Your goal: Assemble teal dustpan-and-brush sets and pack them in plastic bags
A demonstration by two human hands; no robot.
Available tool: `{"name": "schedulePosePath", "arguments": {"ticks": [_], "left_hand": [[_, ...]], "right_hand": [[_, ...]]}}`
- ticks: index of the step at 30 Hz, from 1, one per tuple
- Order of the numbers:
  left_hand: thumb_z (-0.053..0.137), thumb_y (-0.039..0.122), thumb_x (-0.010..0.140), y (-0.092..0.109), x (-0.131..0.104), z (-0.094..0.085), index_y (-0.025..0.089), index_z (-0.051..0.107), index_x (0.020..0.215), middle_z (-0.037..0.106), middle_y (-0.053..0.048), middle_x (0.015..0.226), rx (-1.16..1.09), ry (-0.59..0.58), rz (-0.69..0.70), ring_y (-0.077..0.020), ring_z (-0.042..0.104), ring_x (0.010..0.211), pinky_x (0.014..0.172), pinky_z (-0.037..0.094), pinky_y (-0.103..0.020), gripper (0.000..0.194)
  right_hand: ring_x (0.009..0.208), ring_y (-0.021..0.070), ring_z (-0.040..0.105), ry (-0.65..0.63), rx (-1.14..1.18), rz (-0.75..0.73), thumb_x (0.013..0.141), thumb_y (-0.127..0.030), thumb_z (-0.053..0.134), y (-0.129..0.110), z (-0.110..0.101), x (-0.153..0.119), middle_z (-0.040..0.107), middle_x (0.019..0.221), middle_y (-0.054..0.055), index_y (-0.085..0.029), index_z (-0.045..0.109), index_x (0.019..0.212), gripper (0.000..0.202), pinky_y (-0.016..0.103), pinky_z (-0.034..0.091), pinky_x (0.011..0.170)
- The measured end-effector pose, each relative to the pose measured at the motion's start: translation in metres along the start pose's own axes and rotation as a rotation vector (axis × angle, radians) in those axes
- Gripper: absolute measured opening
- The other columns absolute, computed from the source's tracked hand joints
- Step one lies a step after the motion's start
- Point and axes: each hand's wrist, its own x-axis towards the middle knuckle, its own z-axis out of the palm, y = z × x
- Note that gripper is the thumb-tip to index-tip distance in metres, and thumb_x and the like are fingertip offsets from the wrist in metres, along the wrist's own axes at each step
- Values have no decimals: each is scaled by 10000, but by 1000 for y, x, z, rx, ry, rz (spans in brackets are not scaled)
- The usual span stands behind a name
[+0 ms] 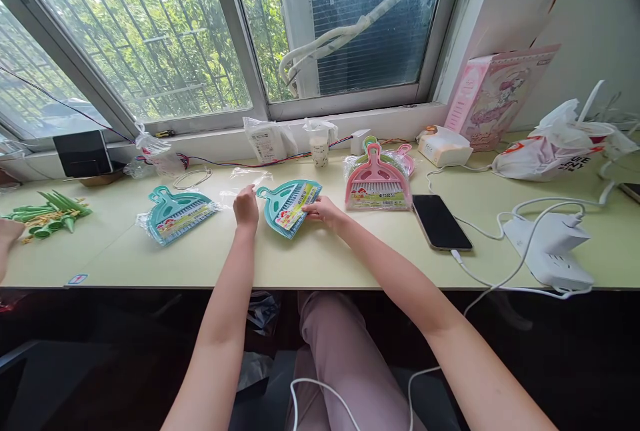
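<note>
My right hand (325, 211) grips the right edge of a teal dustpan-and-brush set (286, 207) with a printed label, held over the table in front of me. At the set's handle end, my left hand (246, 207) is closed beside thin clear plastic (243, 181); its fingers point away from me, and whether they pinch the plastic is hard to make out. Another teal set (181, 214) in clear wrap lies to the left. Pink and green sets (377, 181) in wrap are stacked to the right.
A black phone (441, 223) on a white cable and a power strip (547, 254) are at the right, before a tissue pack (444, 145), pink box (500, 97) and white bag (550, 147). A cup (319, 147) stands by the window. Far left, another person's hand (9, 234) is near green items (53, 214).
</note>
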Motion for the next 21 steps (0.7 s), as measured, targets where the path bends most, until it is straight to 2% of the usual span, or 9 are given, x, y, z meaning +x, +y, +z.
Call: {"name": "schedulePosePath", "arguments": {"ticks": [3, 7, 13, 17, 21], "left_hand": [[415, 119, 963, -2, 0, -1, 109, 632, 1254, 707, -154, 1136, -16, 29, -20, -294, 669, 1045, 891, 507, -381, 363], [421, 132, 966, -2, -1, -2, 126, 648, 1214, 703, -151, 1137, -36, 54, -39, -288, 667, 1043, 893, 502, -375, 337], [447, 153, 960, -2, 1, 0, 145, 660, 1174, 701, -137, 1109, -79, 55, -24, -279, 669, 1001, 875, 499, -372, 303], [493, 127, 925, -3, 4, 3, 145, 644, 1181, 704, -106, 1037, -168, 73, -36, -234, 676, 893, 866, 504, -345, 297], [521, 74, 871, -2, 4, 6, 148, 621, 1205, 684, -87, 1028, -215, 43, -12, -194, 660, 808, 845, 518, -322, 357]], "right_hand": [[666, 166, 727, -55, -2, -29, 653, 36, 747, -3, 0, -2, 756, 774, 63, -116, 655, 821, 245, 301, 649, 712], [648, 156, 718, -68, -29, -32, 659, 49, 738, -5, 2, -5, 746, 754, 56, -110, 659, 815, 236, 294, 648, 701], [674, 152, 716, 50, -7, -122, 690, 44, 720, -7, 6, -10, 730, 780, 34, -128, 632, 829, 237, 361, 650, 803], [731, 150, 719, 126, 25, -179, 722, 23, 698, -7, 6, -11, 721, 824, 26, -144, 607, 840, 224, 376, 647, 840], [743, 147, 716, 149, 50, -199, 731, 16, 691, -6, 6, -10, 713, 840, 25, -148, 601, 824, 209, 380, 647, 846]]}}
